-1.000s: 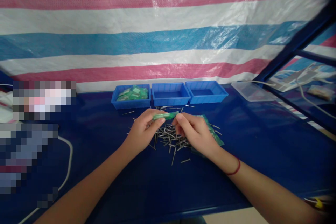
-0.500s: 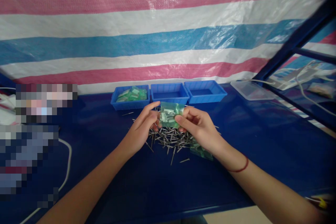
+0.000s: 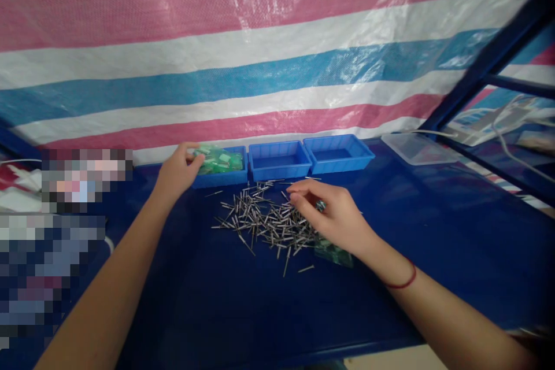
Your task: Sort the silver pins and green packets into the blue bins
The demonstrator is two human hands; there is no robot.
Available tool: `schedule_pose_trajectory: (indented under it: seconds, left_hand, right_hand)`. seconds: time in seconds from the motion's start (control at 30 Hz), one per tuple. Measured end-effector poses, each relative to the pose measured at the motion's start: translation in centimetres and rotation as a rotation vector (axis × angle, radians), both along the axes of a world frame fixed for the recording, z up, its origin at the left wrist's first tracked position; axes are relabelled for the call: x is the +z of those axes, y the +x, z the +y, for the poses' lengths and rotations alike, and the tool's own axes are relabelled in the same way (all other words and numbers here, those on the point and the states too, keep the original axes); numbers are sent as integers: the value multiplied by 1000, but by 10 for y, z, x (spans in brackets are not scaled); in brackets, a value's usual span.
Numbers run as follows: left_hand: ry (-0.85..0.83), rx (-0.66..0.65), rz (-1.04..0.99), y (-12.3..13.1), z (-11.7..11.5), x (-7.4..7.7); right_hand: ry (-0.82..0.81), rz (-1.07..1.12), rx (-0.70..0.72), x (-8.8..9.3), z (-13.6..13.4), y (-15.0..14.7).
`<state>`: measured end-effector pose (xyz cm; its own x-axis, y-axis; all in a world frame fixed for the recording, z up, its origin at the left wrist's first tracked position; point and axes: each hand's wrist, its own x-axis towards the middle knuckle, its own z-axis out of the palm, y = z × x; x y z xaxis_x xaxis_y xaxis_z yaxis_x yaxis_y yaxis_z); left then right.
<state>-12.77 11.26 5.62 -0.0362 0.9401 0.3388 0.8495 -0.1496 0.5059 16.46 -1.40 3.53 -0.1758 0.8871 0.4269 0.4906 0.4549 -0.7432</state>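
Note:
At the left blue bin (image 3: 219,178), my left hand (image 3: 177,170) pinches the edge of a small green-tinted clear plastic bag (image 3: 210,154) between thumb and fingers. More such bags lie in that bin. My right hand (image 3: 333,211) hovers over the right side of a loose pile of metal blind rivets (image 3: 277,222), its fingers curled and thumb close to the index finger. Small metal ends (image 3: 321,206), apparently of rivets, show inside its curled fingers. Below that wrist another green-tinted bag (image 3: 333,253) lies on the table, partly hidden by the hand.
Two more blue bins, the middle bin (image 3: 280,170) and the right bin (image 3: 338,162), stand in a row along the striped sheet (image 3: 260,87). A clear plastic lid (image 3: 418,149) lies right of them. A dark blue metal frame (image 3: 485,63) rises at the right. Blurred items sit at the left.
My left hand has moved from the centre to the left bin with the bag. My right hand has let go of the bag and stays over the rivets, fingers curled.

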Motion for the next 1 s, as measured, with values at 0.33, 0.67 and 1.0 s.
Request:
schedule_pose_trajectory:
  seconds: [0.33,0.67,1.0]
  left_hand:
    - [269,-30,365,18,-23,-1]
    - [92,-964,373,114,-139,-27]
    - [103,-834,119,108,-138,-33]
  right_hand:
    - [-216,-525,-58,11,26,79]
    - [-290,-827,-2,-12,35,84]
    - [-157,-441,-75,5,31,96]
